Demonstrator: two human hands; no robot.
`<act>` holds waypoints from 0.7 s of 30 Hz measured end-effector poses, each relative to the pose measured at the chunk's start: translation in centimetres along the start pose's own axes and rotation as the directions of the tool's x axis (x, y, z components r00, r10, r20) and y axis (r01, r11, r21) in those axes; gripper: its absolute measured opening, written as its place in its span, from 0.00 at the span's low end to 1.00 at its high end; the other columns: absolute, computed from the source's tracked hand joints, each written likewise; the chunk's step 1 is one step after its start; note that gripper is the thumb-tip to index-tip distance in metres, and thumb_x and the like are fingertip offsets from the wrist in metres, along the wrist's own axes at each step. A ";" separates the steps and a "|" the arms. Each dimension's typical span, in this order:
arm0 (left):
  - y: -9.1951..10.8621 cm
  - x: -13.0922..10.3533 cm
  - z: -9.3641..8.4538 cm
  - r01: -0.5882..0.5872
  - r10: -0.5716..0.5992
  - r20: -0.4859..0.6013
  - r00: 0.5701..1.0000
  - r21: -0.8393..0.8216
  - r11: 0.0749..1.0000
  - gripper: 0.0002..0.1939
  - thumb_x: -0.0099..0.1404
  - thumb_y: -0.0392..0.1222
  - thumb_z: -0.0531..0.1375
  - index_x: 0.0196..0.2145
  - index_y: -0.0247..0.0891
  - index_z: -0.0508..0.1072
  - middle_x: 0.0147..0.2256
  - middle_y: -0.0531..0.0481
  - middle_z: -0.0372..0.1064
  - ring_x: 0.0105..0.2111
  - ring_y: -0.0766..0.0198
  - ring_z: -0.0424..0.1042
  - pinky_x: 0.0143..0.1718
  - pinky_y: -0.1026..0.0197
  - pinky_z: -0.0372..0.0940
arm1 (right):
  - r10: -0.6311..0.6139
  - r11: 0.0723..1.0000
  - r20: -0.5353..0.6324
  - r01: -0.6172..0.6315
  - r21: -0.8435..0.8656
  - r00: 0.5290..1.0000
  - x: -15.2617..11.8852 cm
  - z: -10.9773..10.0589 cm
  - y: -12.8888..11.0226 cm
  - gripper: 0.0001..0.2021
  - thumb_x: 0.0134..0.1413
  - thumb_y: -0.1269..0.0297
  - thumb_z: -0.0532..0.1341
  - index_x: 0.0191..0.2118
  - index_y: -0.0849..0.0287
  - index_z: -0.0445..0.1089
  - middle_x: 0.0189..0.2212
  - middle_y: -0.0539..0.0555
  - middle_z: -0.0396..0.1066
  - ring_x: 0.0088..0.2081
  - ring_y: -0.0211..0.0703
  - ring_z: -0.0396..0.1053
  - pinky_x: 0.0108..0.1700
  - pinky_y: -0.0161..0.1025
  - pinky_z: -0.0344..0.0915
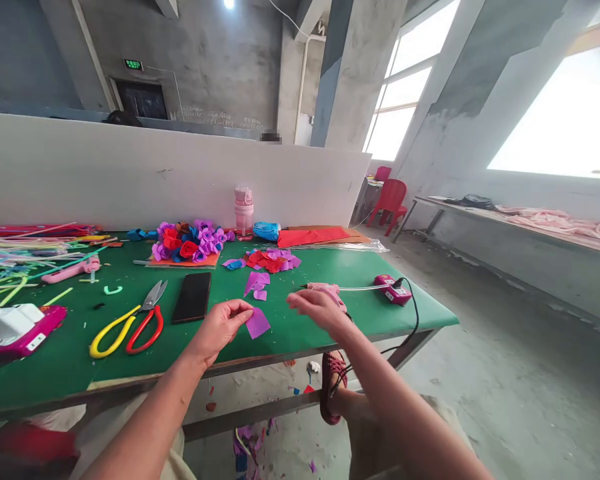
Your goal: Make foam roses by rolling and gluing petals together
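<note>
My left hand (226,323) pinches a small purple paper piece (258,323) by its upper left corner, over the front edge of the green table (365,263). To the right, my right hand (320,309) hovers near a pink glue gun (329,289), its fingers close together and partly hidden, so whether they hold anything is unclear. Loose purple pieces (257,283) lie just beyond my left hand. Behind them is a pile of red and purple cut pieces (273,261). A heap of purple, red and blue paper flowers (190,243) sits further left.
Scissors (147,307) with yellow and red handles and a black phone (192,297) lie at left. A pink bottle (244,213) stands by the white partition (180,170). A power strip (393,291) with a black cable sits at the right end.
</note>
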State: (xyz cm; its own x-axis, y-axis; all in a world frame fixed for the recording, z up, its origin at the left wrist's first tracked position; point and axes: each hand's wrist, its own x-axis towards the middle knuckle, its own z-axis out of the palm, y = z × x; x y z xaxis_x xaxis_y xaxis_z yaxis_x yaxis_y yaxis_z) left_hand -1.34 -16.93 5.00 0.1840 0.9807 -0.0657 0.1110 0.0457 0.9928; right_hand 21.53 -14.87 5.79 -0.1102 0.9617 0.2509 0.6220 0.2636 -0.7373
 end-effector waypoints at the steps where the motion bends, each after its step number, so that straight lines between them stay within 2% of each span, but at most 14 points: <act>1: 0.1 -0.1 0.1 -0.014 0.015 -0.012 1.000 0.060 0.998 0.17 0.53 0.54 0.62 0.28 0.36 0.71 0.17 0.60 0.52 0.15 0.75 0.45 0.16 0.68 0.40 | -0.024 0.990 0.205 -0.004 0.138 0.979 -0.6 1.0 -1.2 0.19 0.54 0.50 0.56 0.29 0.60 0.74 0.21 0.49 0.68 0.23 0.35 0.61 0.25 0.32 0.55; 2: 0.2 -0.2 0.1 -0.024 0.027 -0.020 0.999 0.111 0.993 0.17 0.54 0.55 0.61 0.29 0.36 0.72 0.17 0.59 0.55 0.15 0.74 0.48 0.16 0.67 0.42 | -0.029 0.974 0.322 -0.046 0.223 0.946 -1.0 1.9 -2.1 0.17 0.52 0.51 0.57 0.30 0.61 0.74 0.21 0.48 0.67 0.22 0.34 0.59 0.24 0.32 0.53; 3: 0.1 -0.2 0.2 -0.037 0.041 -0.026 0.999 0.150 0.988 0.17 0.54 0.55 0.60 0.29 0.36 0.73 0.17 0.57 0.58 0.17 0.72 0.51 0.17 0.67 0.45 | -0.004 0.966 0.365 -0.091 0.241 0.931 -1.2 2.8 -2.7 0.15 0.50 0.53 0.59 0.28 0.62 0.74 0.18 0.47 0.64 0.21 0.32 0.55 0.23 0.31 0.50; 5: 0.0 -0.1 0.1 -0.070 0.076 -0.026 0.997 0.193 0.979 0.17 0.54 0.55 0.60 0.29 0.37 0.73 0.21 0.53 0.64 0.21 0.68 0.59 0.20 0.66 0.52 | 0.033 0.949 0.396 -0.153 0.275 0.917 -1.1 4.2 -3.0 0.11 0.46 0.59 0.60 0.24 0.63 0.73 0.15 0.45 0.59 0.20 0.31 0.51 0.22 0.31 0.46; 7: -0.2 -0.1 0.1 -0.102 0.109 -0.026 0.994 0.197 0.975 0.17 0.54 0.55 0.60 0.29 0.36 0.73 0.26 0.51 0.69 0.26 0.65 0.64 0.25 0.65 0.57 | 0.057 0.922 0.379 -0.194 0.334 0.924 -0.5 5.2 -2.6 0.09 0.43 0.63 0.59 0.21 0.63 0.71 0.15 0.44 0.57 0.19 0.30 0.50 0.22 0.32 0.46; 10: -0.3 -0.1 0.1 -0.104 0.120 -0.075 0.990 0.188 0.977 0.20 0.56 0.57 0.59 0.35 0.37 0.72 0.26 0.51 0.68 0.25 0.66 0.63 0.25 0.65 0.56 | 0.105 0.834 0.274 -0.235 0.499 0.956 0.6 5.7 -1.7 0.09 0.41 0.62 0.58 0.21 0.62 0.71 0.16 0.46 0.60 0.21 0.32 0.54 0.26 0.32 0.51; 12: -0.3 -0.2 0.2 -0.107 0.132 -0.129 0.983 0.188 0.976 0.22 0.59 0.59 0.55 0.39 0.38 0.70 0.24 0.53 0.65 0.21 0.68 0.58 0.21 0.66 0.53 | 0.177 0.750 0.153 -0.234 0.619 0.972 1.1 5.6 -1.5 0.10 0.41 0.60 0.59 0.21 0.62 0.71 0.17 0.47 0.61 0.23 0.34 0.57 0.28 0.33 0.54; 14: -0.3 -0.3 0.3 -0.137 0.170 -0.166 0.971 0.195 0.971 0.22 0.63 0.60 0.50 0.39 0.38 0.69 0.24 0.54 0.63 0.19 0.69 0.54 0.20 0.66 0.50 | 0.242 0.670 0.058 -0.210 0.712 0.969 1.3 5.3 -1.6 0.10 0.40 0.60 0.60 0.22 0.62 0.71 0.18 0.47 0.62 0.24 0.36 0.58 0.31 0.34 0.56; 18: -0.3 -0.3 0.6 -0.177 0.224 -0.199 0.954 0.230 0.957 0.19 0.64 0.57 0.50 0.39 0.39 0.67 0.22 0.55 0.64 0.18 0.69 0.52 0.19 0.66 0.50 | 0.270 0.572 -0.031 -0.134 0.809 0.962 1.3 4.8 -1.9 0.08 0.39 0.61 0.61 0.21 0.61 0.71 0.19 0.48 0.63 0.26 0.37 0.59 0.33 0.34 0.57; 21: -0.3 -0.4 1.0 -0.163 0.192 -0.222 0.956 0.141 0.977 0.15 0.63 0.56 0.53 0.38 0.41 0.63 0.23 0.55 0.68 0.18 0.70 0.54 0.19 0.66 0.51 | 0.294 0.533 -0.073 -0.100 0.840 0.953 1.2 5.0 -1.9 0.08 0.39 0.61 0.61 0.21 0.61 0.71 0.19 0.48 0.63 0.26 0.37 0.58 0.33 0.34 0.57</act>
State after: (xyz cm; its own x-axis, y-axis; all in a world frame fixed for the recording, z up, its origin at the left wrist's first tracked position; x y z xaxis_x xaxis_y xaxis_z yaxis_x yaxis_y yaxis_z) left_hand -0.48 -17.54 4.67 -0.0195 0.9885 0.1497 0.2160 -0.1420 0.9660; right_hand 16.35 -13.80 4.31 0.1343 0.9886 0.0678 -0.3090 0.1068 -0.9450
